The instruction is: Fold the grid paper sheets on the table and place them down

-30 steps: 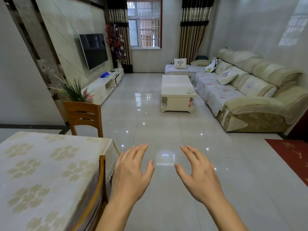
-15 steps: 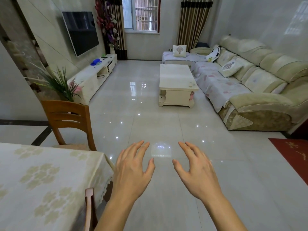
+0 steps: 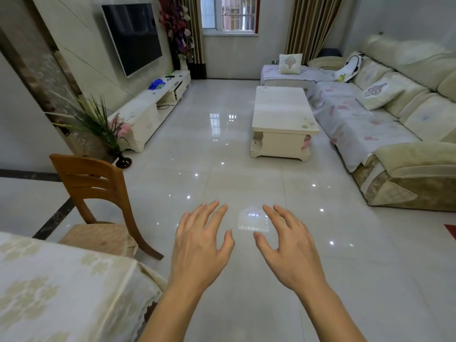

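At the far left, low in the view, the corner of the desk [image 3: 49, 287] shows under a cream cloth with a pale flower pattern and a lace hem; no grid paper can be seen on the part that is in view. Just beyond that corner stands a wooden chair [image 3: 91, 183] with a slatted back and a woven seat pad. Behind the chair a dark vase of green blades and pink flowers [image 3: 98, 124] sits on the floor by the wall. Further back along the left wall a black television [image 3: 133, 35] hangs above a long white TV cabinet [image 3: 153, 104], which carries a small blue object. In the middle foreground both arms reach forward over the glossy tiled floor [image 3: 222, 149], palms down. The left hand [image 3: 199, 245] has its fingers spread and nearly straight, holding nothing. Just beside it, apart by a narrow gap, the right hand [image 3: 288, 248] has its fingers spread and slightly bent, also holding nothing. Neither hand touches the desk. Past the hands, a cream coffee table [image 3: 283, 112] stands on the tiles in the middle of the room. To its right a pale sectional sofa [image 3: 399, 112] with a floral cover and cushions runs along the right wall. A window [image 3: 229, 13] with striped curtains fills the far wall.
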Motion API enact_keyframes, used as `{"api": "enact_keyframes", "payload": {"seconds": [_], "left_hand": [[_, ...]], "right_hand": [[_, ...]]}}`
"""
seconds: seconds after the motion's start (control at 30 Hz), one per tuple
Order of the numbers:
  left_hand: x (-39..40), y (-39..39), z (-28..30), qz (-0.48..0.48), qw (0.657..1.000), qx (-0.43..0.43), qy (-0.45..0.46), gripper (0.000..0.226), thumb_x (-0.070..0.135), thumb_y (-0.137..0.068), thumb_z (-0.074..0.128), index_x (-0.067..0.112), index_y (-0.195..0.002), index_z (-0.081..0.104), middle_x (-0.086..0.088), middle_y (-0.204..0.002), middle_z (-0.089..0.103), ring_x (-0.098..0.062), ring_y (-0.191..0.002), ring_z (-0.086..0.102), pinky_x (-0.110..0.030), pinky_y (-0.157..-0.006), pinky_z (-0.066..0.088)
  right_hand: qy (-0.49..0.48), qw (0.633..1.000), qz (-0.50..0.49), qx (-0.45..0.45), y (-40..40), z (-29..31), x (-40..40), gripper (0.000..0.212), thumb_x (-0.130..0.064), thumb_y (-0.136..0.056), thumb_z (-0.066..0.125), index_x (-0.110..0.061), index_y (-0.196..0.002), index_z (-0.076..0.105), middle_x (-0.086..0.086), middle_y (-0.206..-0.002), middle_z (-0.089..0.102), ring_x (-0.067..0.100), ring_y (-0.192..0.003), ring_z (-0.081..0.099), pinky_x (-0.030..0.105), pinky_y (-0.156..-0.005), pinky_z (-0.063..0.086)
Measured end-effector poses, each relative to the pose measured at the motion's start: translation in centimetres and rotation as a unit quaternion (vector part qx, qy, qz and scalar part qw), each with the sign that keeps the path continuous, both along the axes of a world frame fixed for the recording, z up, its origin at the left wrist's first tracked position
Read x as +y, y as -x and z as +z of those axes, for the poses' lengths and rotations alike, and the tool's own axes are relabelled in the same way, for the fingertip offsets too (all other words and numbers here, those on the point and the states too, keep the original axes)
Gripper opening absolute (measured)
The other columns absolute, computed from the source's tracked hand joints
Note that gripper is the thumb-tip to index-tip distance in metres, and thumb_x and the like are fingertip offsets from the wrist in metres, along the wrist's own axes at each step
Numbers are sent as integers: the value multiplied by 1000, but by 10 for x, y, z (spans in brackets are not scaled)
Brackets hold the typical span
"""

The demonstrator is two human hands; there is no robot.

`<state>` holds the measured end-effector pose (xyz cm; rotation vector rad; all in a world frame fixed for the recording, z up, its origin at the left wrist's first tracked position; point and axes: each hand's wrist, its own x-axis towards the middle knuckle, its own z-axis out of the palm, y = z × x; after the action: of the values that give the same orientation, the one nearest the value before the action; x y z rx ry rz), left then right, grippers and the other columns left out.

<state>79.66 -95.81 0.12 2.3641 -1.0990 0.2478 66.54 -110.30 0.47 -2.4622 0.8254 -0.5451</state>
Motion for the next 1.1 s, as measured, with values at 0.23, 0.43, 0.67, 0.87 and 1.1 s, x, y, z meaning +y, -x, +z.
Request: {"api": "enact_keyframes", "payload": {"seconds": [0.23, 0.43, 0.67, 0.87, 1.1], "left_hand": [[-108, -52, -1, 38, 999, 10, 19, 50, 43, -92, 45, 24, -138, 54, 5, -144, 53, -16, -137, 44, -50, -115, 34], [-137, -92, -8, 92, 995, 27, -6, 50, 44, -93, 44, 26, -139, 52, 6, -145, 52, -16, -138, 43, -49, -117, 32], [-146, -158, -20, 154, 986, 45, -35, 52, 47, -93, 45, 30, -142, 48, 6, -148, 49, -16, -140, 41, -44, -120, 25], [-142, -242, -27, 180, 981, 74, -25, 58, 52, -92, 38, 33, -146, 42, 7, -153, 43, -17, -143, 36, -45, -121, 22], [-141, -377, -22, 195, 978, 79, -2, 58, 53, -92, 41, 33, -146, 43, 8, -154, 42, -16, -144, 35, -37, -118, 11]], "right_hand": [[6, 997, 71, 31, -70, 1, -105, 69, -66, -84, 28, -37, -147, 36, -10, -153, 37, 14, -143, 30, 45, -116, 31], [-8, 990, 128, 54, -128, -12, -141, 66, -63, -88, 35, -37, -148, 35, -8, -154, 37, 16, -144, 30, 45, -118, 29], [-15, 983, 169, 73, -207, -25, -166, 61, -54, -94, 50, -37, -150, 32, -8, -156, 34, 16, -145, 27, 42, -121, 23], [-9, 983, 167, 72, -298, -26, -182, 60, -52, -93, 52, -36, -149, 34, -8, -156, 35, 17, -144, 29, 45, -118, 27], [23, 979, 189, 78, -437, -15, -183, 60, -53, -94, 49, -37, -150, 33, -6, -156, 34, 17, -144, 29, 42, -118, 26]]}}
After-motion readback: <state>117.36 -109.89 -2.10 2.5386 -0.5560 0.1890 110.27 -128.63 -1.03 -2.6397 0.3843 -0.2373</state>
